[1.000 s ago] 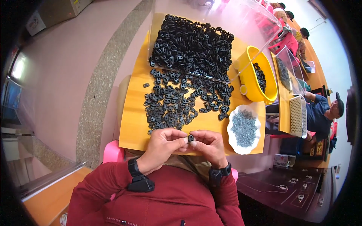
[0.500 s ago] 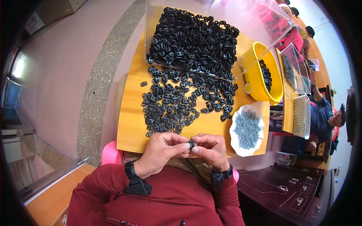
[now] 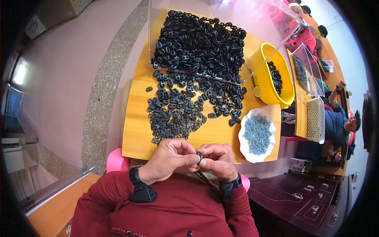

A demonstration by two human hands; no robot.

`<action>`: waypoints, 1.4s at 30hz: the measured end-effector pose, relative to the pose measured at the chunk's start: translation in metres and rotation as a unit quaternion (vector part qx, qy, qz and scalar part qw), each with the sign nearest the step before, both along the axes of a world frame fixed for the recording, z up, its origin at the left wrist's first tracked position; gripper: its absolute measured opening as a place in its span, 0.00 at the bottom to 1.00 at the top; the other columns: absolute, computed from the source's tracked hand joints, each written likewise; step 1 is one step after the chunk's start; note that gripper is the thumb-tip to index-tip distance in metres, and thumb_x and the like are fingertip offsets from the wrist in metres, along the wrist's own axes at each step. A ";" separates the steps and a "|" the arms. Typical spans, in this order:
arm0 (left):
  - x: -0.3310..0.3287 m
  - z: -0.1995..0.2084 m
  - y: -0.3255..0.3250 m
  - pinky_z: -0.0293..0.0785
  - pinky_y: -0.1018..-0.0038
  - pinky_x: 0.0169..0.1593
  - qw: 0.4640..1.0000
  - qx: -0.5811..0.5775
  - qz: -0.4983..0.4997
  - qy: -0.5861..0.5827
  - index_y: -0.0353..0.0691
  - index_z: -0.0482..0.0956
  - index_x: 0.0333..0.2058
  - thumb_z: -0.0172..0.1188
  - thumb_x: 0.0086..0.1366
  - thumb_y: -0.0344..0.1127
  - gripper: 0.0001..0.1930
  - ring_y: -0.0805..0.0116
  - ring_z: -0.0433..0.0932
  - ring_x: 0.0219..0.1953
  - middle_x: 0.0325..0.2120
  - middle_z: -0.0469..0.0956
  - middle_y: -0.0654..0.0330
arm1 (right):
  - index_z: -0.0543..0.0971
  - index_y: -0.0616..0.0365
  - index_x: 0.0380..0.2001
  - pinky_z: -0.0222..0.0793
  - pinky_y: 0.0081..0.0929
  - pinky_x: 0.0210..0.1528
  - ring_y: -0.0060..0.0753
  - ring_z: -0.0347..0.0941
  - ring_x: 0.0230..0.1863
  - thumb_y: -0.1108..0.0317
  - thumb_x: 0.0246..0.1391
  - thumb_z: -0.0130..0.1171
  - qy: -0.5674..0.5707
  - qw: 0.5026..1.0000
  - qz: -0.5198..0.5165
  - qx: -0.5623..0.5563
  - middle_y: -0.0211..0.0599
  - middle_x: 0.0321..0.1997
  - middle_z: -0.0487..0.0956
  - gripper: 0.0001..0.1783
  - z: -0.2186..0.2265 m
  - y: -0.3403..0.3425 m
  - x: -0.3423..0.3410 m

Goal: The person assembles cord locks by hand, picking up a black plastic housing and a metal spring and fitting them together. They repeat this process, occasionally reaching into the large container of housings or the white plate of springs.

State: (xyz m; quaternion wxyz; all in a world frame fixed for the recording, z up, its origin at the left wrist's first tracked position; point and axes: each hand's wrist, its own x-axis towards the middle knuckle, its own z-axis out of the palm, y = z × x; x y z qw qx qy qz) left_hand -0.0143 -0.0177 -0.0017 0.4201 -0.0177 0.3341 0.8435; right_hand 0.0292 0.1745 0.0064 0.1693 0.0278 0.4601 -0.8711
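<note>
A small black cord lock (image 3: pixel 199 156) is pinched between my two hands just off the table's near edge, turned edge-on. My left hand (image 3: pixel 169 161) grips it from the left with thumb and forefinger. From the other side, my right hand (image 3: pixel 219 161) closes its thumb and fingertips on the same piece. Beyond my hands, loose black cord-lock parts (image 3: pixel 175 112) spread over the table, some with two holes and some smaller and flatter. To the right, a scalloped white dish (image 3: pixel 244 149) carries a heap of small metallic springs (image 3: pixel 257 134).
A clear plastic box (image 3: pixel 149 47) full of black two-hole parts (image 3: pixel 199 45) stands at the back of the wooden table (image 3: pixel 136 132). Right of it, a yellow tub (image 3: pixel 291 89) holds more black pieces. A co-worker (image 3: pixel 335 122) sits at another table with a perforated white basket (image 3: pixel 316 120).
The cord lock has turned in my fingers, from its two-hole face to its narrow edge. Both hands stay close together. The co-worker's raised arm has shifted.
</note>
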 end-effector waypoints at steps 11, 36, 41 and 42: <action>-0.002 0.007 -0.002 0.78 0.81 0.33 0.999 -0.027 -0.021 0.042 0.31 0.77 0.34 0.62 0.62 0.29 0.07 0.74 0.80 0.28 0.27 0.80 0.58 | 0.79 0.67 0.40 0.73 0.25 0.42 0.31 0.77 0.38 0.81 0.47 0.64 0.059 0.997 -0.029 0.035 0.43 0.37 0.80 0.14 0.008 -0.004 0.001; 0.006 0.001 0.001 0.80 0.76 0.37 0.998 -0.050 0.021 0.024 0.35 0.76 0.36 0.59 0.64 0.29 0.05 0.72 0.79 0.31 0.29 0.78 0.59 | 0.77 0.65 0.47 0.72 0.19 0.37 0.20 0.74 0.35 0.71 0.55 0.60 0.086 0.873 0.055 0.477 0.36 0.36 0.81 0.16 0.033 0.037 0.006; 0.007 0.000 0.000 0.79 0.77 0.38 0.998 -0.047 0.022 0.038 0.35 0.76 0.36 0.59 0.64 0.29 0.05 0.73 0.79 0.31 0.29 0.78 0.60 | 0.79 0.65 0.40 0.70 0.21 0.32 0.22 0.75 0.28 0.74 0.52 0.57 0.215 0.751 -0.083 0.618 0.39 0.28 0.80 0.12 0.059 0.111 -0.021; 0.008 0.000 -0.001 0.79 0.77 0.38 0.997 -0.050 0.025 0.045 0.35 0.76 0.36 0.59 0.64 0.29 0.05 0.73 0.79 0.31 0.29 0.78 0.60 | 0.79 0.63 0.41 0.69 0.20 0.29 0.20 0.73 0.25 0.76 0.52 0.55 0.181 0.772 -0.127 0.596 0.36 0.26 0.79 0.11 0.070 0.122 -0.033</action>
